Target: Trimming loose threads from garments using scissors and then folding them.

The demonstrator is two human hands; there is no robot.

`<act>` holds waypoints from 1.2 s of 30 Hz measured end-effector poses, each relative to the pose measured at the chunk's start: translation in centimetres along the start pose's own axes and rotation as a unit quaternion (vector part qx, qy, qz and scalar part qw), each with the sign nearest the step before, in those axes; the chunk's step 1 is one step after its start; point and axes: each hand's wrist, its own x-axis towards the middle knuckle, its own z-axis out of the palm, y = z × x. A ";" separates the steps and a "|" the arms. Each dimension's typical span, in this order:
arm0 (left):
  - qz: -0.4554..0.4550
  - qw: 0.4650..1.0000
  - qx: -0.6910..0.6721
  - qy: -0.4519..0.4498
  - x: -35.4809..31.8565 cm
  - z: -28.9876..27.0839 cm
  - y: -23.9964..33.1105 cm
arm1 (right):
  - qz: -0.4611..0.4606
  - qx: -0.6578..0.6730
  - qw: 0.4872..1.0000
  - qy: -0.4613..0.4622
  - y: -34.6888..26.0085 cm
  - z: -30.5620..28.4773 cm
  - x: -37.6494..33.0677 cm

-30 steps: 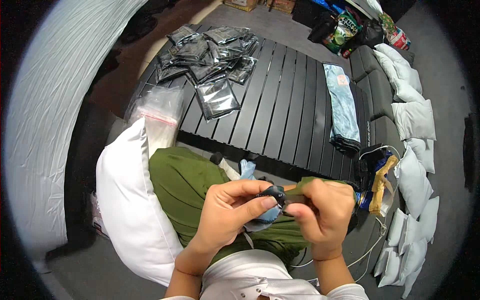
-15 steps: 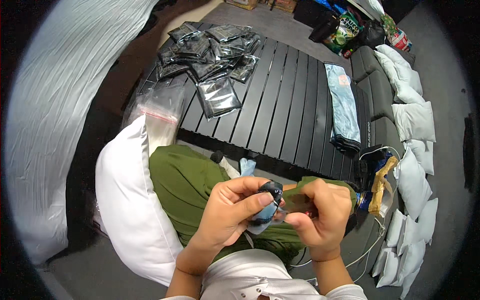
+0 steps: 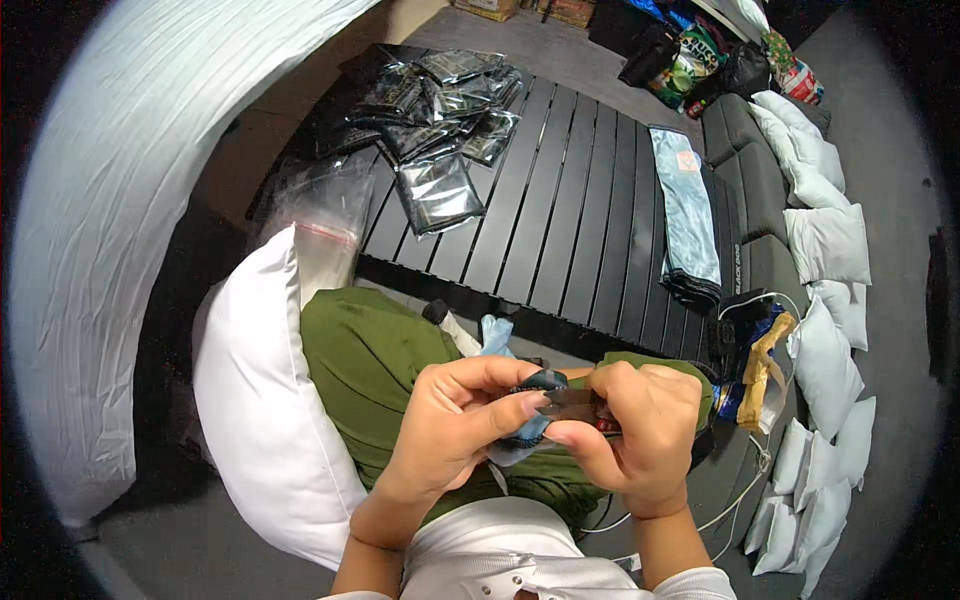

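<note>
Above my lap, my left hand (image 3: 450, 425) pinches a bunched piece of light-blue cloth with black edging (image 3: 530, 430) between thumb and fingers. Close against it, my right hand (image 3: 645, 430) is closed around a small dark metal tool (image 3: 574, 403) with a bit of red on it. Its flat blade-like end meets the cloth near my left thumb; the fingers hide most of the handle. More light-blue cloth (image 3: 494, 334) shows beyond my hands, by the table's near edge.
A black slatted table (image 3: 560, 200) stands ahead, bearing a pile of black plastic-wrapped packets (image 3: 437, 190), clear bags (image 3: 320, 195) and folded light-blue cloth (image 3: 685, 200). A white pillow (image 3: 270, 410) lies at my left. Several pillows (image 3: 828, 245) line the right, near a white cable (image 3: 790, 350).
The dark tool now reaches across to the cloth, and the black edging in my left fingers has turned flatter. My right hand has moved slightly left.
</note>
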 end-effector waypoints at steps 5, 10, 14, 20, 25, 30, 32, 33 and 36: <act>0.007 1.000 0.024 0.008 -0.1 -0.1 0.3 | -0.015 -0.042 0.999 -0.030 -0.2 -0.4 0.3; -0.030 0.995 0.059 0.069 -0.2 1.1 0.8 | -0.021 0.010 0.999 0.039 0.8 -0.8 -0.5; -0.041 0.996 0.038 0.070 -0.1 1.0 0.7 | 0.089 0.054 0.992 0.077 0.3 -1.5 -0.8; -0.041 0.996 0.031 0.077 -0.2 1.4 0.7 | 0.016 0.049 0.999 0.007 0.2 -0.6 -0.7; -0.048 0.999 0.014 -0.010 -0.2 0.0 0.4 | 0.009 0.032 0.999 -0.009 0.1 -0.7 -0.5; -0.094 0.995 0.021 -0.031 -0.2 -0.2 0.6 | -0.034 -0.004 0.999 -0.027 0.2 -0.9 0.0; -0.100 0.995 0.020 0.006 -0.1 0.5 0.7 | -0.056 -0.032 0.998 -0.028 0.1 -1.1 0.1; -0.105 0.993 0.020 0.044 -0.1 0.7 0.7 | -0.056 -0.032 0.998 -0.028 0.1 -1.2 0.1; -0.105 0.993 0.021 0.041 0.0 0.6 0.6 | -0.061 -0.043 0.996 -0.042 0.1 -1.4 0.0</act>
